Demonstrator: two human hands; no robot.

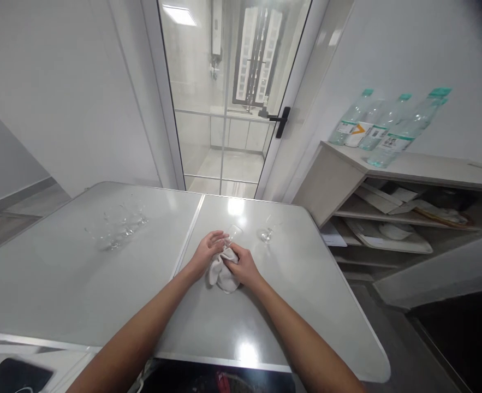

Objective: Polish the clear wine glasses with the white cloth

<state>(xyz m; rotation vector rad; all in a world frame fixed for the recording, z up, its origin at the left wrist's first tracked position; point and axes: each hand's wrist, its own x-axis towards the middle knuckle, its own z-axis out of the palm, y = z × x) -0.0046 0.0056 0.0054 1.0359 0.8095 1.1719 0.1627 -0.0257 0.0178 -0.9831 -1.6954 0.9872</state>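
A small clear glass (234,233) is between my two hands, tilted, over the right half of the table. My left hand (208,252) curls its fingers around the glass from the left. My right hand (245,266) is closed on a bunched white cloth (226,279), pressing it against the glass's near end. Folds of the cloth hang below my fingers towards the table. Just to the right, another clear stemmed glass (266,234) stands on the table. The fingers and cloth hide the held glass's lower part.
Several clear glasses (115,232) are grouped on the left half of the grey table (81,289). A glass door (224,109) is beyond it. At right, a shelf unit (343,169) bears several plastic bottles (392,142). A dark flat object (17,376) is at lower left.
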